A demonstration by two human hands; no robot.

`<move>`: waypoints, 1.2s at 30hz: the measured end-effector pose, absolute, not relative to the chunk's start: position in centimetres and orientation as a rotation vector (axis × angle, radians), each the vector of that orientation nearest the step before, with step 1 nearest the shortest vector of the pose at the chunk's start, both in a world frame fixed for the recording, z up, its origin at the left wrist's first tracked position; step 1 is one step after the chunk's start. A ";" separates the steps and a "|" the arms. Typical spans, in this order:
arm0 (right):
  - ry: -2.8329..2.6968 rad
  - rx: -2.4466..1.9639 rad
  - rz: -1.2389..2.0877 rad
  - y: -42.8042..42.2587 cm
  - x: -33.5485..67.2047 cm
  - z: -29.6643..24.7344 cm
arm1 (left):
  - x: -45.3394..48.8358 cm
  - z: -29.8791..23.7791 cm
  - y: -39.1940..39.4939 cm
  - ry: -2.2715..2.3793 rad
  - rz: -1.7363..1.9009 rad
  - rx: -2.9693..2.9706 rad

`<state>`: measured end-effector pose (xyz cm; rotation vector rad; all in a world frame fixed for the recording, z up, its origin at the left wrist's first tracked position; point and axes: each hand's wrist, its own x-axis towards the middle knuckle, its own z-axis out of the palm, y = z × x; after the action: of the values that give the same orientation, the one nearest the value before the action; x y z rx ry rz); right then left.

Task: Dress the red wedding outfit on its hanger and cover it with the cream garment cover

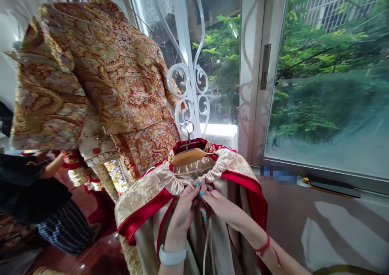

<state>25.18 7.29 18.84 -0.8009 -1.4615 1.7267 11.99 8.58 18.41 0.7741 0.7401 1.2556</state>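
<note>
A cream garment with red trim (142,216) and a gathered satin neckline (173,181) hangs in front of me on a wooden hanger (188,157). At the front of that neckline my left hand (186,204), with a pale band on its wrist, pinches a thin cream drawstring. My right hand (217,202), wearing a red string bracelet (265,245), is closed on the drawstring too, its fingertips touching those of the left. The drawstring's loose ends (207,242) dangle below both hands. Fingers hide the spot where the cords meet.
Gold-and-red embroidered jackets (121,72) hang at the left. White scrolled metalwork (190,84) stands behind the hanger. A phone-like black slab (331,186) lies on the sill of the window (328,117). At far left, a person in dark clothes (33,194) bends near other garments.
</note>
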 end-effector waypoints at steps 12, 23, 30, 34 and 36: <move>-1.719 -0.954 0.391 18.3 38.3 13.0 | 12.9 20.0 7.9 0.830 1.236 0.888; -1.747 -1.062 0.847 19.9 42.9 19.4 | 16.0 19.4 9.4 0.788 1.350 0.825; -1.844 -1.076 0.620 18.7 41.6 17.1 | 12.8 18.2 8.4 0.799 1.227 0.837; -1.937 -0.969 0.588 15.0 42.0 17.1 | 12.4 19.2 7.9 0.803 1.218 0.854; -1.991 -0.875 0.777 14.2 41.8 18.2 | 12.5 19.9 7.5 0.806 1.217 0.865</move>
<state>41.78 14.16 18.25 -0.8754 -1.9907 0.7768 12.53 7.53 19.87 0.8655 0.8065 1.2169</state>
